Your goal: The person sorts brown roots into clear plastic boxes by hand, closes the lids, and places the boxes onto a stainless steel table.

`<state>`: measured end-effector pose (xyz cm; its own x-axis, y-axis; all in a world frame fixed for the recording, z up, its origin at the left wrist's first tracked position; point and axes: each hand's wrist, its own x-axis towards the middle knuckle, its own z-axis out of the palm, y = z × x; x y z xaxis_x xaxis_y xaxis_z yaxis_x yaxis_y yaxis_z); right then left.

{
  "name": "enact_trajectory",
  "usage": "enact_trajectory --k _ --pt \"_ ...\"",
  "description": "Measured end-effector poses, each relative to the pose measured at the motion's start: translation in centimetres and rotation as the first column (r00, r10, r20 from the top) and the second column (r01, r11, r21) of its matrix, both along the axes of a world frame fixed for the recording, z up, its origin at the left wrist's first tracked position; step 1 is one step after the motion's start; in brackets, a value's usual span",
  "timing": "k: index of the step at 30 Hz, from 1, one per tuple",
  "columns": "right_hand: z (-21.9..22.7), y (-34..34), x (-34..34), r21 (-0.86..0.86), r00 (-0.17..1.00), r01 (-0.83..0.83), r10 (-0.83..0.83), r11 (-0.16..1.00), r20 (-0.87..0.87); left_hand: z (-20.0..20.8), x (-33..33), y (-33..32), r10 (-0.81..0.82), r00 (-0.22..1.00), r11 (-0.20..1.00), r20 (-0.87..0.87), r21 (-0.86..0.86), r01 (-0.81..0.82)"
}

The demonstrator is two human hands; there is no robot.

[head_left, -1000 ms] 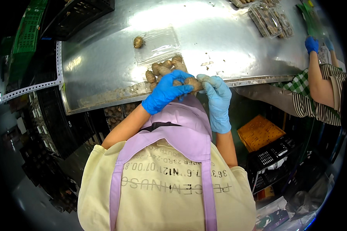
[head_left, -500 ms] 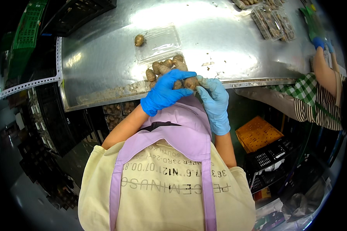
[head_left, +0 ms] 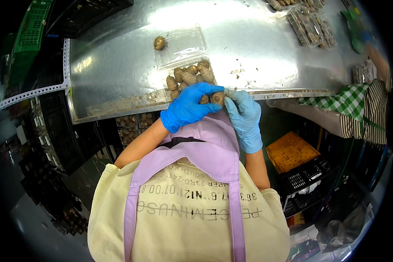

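Note:
Between the fingertips of both hands, at the table's near edge, is a small brown taro (head_left: pixel 218 99). My left hand (head_left: pixel 188 105), in a dark blue glove, closes on its left side. My right hand (head_left: pixel 244 114), in a paler blue glove, pinches its right side. A second taro (head_left: pixel 204 100) shows beneath the left fingers; what supports it is hidden. Just beyond the left hand, several taros (head_left: pixel 188 78) fill the base of a clear plastic clamshell. Its lid (head_left: pixel 185 47) lies opened away from me, with a single taro (head_left: pixel 159 43) at its left side.
Filled clear packs (head_left: pixel 305 27) lie at the metal table's (head_left: pixel 118 65) far right. A co-worker in a green checked apron (head_left: pixel 351 102) stands to the right. Below are an orange crate (head_left: pixel 291 152) and a black crate (head_left: pixel 305 174). Green crates (head_left: pixel 32 32) stand far left.
Both hands stay on the taro, with only a slight shift of the fingers. The co-worker's arm at the right has moved and is blurred.

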<state>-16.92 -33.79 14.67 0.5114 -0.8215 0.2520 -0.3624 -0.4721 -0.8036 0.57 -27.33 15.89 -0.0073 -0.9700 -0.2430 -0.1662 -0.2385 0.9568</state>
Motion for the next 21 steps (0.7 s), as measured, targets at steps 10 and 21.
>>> enact_trajectory --k 10,21 --pt "-2.9 0.5 0.0 0.341 0.974 0.135 -0.189 0.93 0.128 0.0 0.5 -0.4 -0.042 0.998 0.999 -0.038 -0.026 0.041" --pt "-0.1 0.3 0.1 -0.118 1.0 0.018 -0.021 0.993 -0.021 -0.5 0.8 -0.4 -0.074 0.996 0.997 0.043 0.002 0.074"
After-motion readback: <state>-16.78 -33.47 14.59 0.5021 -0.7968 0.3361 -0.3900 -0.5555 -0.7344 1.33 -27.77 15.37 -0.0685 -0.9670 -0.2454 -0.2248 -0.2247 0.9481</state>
